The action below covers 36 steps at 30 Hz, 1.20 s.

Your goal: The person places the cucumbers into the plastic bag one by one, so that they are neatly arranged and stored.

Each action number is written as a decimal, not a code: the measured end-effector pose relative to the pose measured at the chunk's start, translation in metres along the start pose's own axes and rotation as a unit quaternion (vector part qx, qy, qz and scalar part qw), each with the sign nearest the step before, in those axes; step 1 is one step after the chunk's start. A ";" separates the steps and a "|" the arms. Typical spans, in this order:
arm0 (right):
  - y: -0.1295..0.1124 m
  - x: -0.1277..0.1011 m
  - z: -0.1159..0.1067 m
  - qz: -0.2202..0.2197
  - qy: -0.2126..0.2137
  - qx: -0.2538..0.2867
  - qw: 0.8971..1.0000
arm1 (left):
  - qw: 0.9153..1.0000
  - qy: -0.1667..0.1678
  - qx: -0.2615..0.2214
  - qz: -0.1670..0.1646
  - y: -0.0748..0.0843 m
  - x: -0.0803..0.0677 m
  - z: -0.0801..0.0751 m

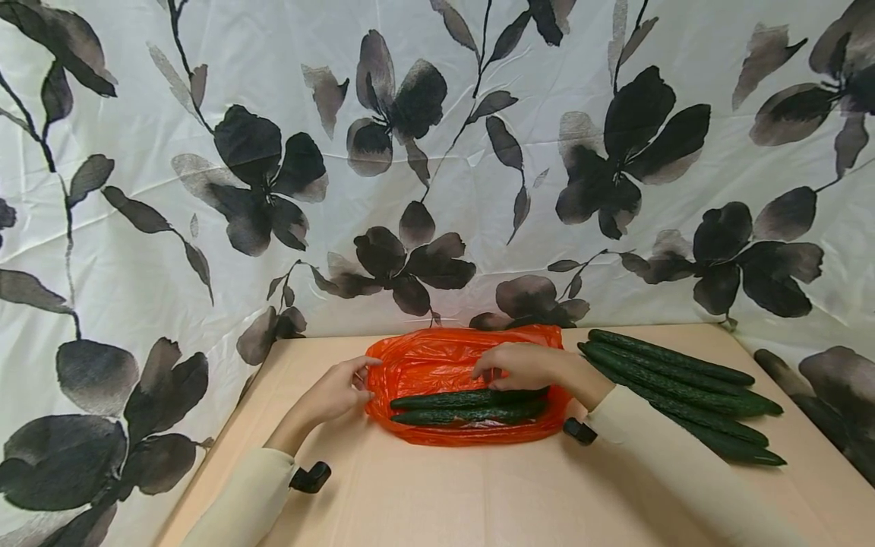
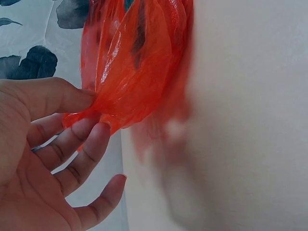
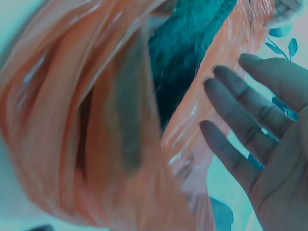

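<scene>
Left hand (image 1: 338, 393) grip pinched one crinkled orange plastic bag (image 1: 437, 357) near the tabletop's (image 1: 478, 494) far edge, right hand (image 1: 519, 366) fingers spread over two bagged cucumbers (image 1: 468, 406), four loose cucumbers (image 1: 683, 387) toward right edge.

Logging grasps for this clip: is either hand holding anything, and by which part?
The left hand pinches the orange plastic bag by its left edge. The right hand lies with straight fingers on the bag and the cucumbers inside, gripping nothing.
</scene>
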State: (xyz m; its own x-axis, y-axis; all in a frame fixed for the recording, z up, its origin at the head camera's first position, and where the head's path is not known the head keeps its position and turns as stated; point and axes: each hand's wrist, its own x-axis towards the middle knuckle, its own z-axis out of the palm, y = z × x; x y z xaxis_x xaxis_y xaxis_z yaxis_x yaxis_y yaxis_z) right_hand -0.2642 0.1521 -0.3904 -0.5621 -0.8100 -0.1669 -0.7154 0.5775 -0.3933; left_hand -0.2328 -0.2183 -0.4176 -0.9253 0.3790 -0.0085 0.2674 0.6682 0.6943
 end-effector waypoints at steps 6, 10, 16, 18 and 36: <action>0.009 -0.019 -0.007 -0.009 0.026 0.016 0.999 | 1.000 0.000 -0.004 0.000 0.000 0.000 0.000; 0.015 -0.033 -0.013 -0.009 0.043 0.021 0.999 | 1.000 0.001 -0.006 0.000 -0.001 0.001 0.002; 0.026 -0.054 -0.023 0.004 0.067 0.013 0.998 | 1.000 0.002 -0.004 0.001 0.000 0.003 0.003; 0.032 -0.060 -0.026 0.003 0.068 0.022 0.997 | 1.000 0.002 -0.003 0.002 0.001 0.004 0.003; 0.063 -0.109 -0.046 -0.009 0.138 0.096 0.986 | 1.000 -0.001 -0.003 0.003 0.001 0.006 0.004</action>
State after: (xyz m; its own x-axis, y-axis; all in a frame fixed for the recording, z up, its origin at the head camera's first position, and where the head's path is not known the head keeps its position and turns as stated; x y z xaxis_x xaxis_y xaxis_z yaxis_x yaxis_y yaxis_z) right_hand -0.2675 0.2815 -0.3552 -0.6605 -0.7463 0.0829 -0.6491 0.5120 -0.5626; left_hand -0.2371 -0.2132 -0.4197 -0.9234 0.3837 -0.0050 0.2714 0.6624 0.6983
